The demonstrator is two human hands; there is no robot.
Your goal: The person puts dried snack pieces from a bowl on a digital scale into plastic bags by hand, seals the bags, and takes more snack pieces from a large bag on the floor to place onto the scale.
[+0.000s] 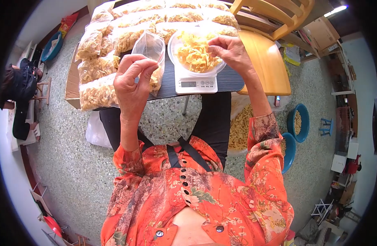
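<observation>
My left hand (133,82) pinches the rim of a clear plastic bag (149,45), which stands open and holds some dried yellow slices low down. Just right of it, a white kitchen scale (196,84) with a small display carries a round, pale plate (172,49). Heaped on that plate are curled dried yellow slices (194,51). At the heap's right side my right hand (233,53) has thumb and fingers pinched together on some slices. Its fingertips partly hide what they hold.
Many filled clear bags (98,94) cover the table's left and back. A wooden chair (266,61) adjoins the table on the right. On the floor at right sit a large sack of dried pieces (241,129) and blue basins (304,123). Another person (20,90) is at far left.
</observation>
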